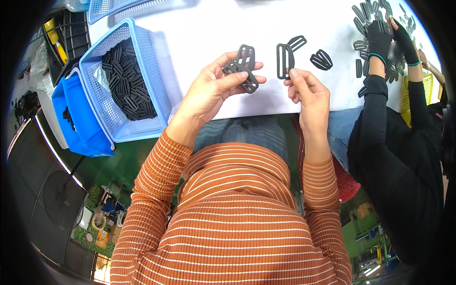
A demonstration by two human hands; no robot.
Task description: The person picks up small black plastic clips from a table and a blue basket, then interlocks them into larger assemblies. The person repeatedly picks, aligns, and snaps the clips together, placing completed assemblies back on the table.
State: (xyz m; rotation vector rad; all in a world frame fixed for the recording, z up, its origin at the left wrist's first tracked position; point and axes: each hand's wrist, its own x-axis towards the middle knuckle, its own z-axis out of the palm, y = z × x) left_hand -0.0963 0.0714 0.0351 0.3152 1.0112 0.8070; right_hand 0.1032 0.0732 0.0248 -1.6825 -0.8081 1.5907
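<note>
My left hand grips black plastic slide buckles between thumb and fingers; at least two show, crossed over each other. In my right hand, thumb and fingertips pinch a single slide buckle by its lower end, held upright over the white table. Just behind it another slide buckle shows at a slant, and a dark edge beside the held one is partly hidden. Further right, apart from both hands, a few more slide buckles lie close together on the table.
A light blue mesh basket full of black buckles stands at my left, beside a darker blue bin. To the right, a co-worker's black-gloved hands are among many scattered buckles. The white table's near edge runs before me.
</note>
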